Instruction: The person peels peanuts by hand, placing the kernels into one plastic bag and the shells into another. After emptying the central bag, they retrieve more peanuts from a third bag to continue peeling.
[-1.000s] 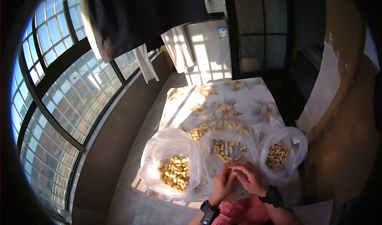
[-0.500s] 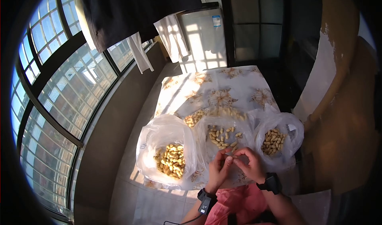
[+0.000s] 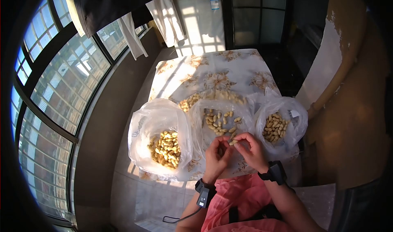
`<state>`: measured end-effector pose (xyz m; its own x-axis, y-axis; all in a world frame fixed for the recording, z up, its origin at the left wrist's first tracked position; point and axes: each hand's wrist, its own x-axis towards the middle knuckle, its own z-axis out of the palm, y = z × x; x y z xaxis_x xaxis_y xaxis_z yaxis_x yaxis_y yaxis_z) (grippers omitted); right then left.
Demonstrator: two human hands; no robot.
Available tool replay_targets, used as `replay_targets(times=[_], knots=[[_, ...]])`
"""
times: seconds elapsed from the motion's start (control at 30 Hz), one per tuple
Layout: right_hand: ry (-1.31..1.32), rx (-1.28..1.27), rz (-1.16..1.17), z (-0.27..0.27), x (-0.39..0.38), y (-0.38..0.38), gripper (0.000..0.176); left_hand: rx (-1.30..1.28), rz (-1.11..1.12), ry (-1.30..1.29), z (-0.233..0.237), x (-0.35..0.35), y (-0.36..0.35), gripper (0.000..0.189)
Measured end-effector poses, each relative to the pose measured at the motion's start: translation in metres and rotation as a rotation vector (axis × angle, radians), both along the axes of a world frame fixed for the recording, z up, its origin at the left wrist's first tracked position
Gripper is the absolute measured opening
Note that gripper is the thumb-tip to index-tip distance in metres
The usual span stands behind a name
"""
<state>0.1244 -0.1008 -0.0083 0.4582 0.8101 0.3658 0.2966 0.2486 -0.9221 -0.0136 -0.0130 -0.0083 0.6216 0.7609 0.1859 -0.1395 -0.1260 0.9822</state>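
My right hand pinches a peanut between thumb and fingertips at the near edge of the middle plastic bag. Close beside it, my left hand has its fingers curled in; what it holds, if anything, is hidden. Loose unshelled peanuts lie in the middle bag just beyond my hands. To the left, an open plastic bag holds a large heap of peanuts. A third open bag on the right holds another heap.
More peanuts lie behind the middle bag on the flowered tablecloth. Barred windows line the left side, with hanging clothes above. A white appliance stands beyond the table.
The view has tilted down, so the table and bags sit higher in the frame. A peanut now shows at my right fingertips, and my hands are slightly further apart.
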Motion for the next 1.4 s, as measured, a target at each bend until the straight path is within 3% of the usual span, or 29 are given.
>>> replay_targets(times=[0.33,1.4], knots=[[0.075,0.013,-0.019,0.0,-0.004,0.002,0.02,0.053,0.056,0.035,-0.002,0.002,0.0,0.015],[-0.078,-0.106,-0.047,0.003,-0.003,0.0,0.017,0.195,0.114,0.052,0.009,0.001,0.0,0.022]])
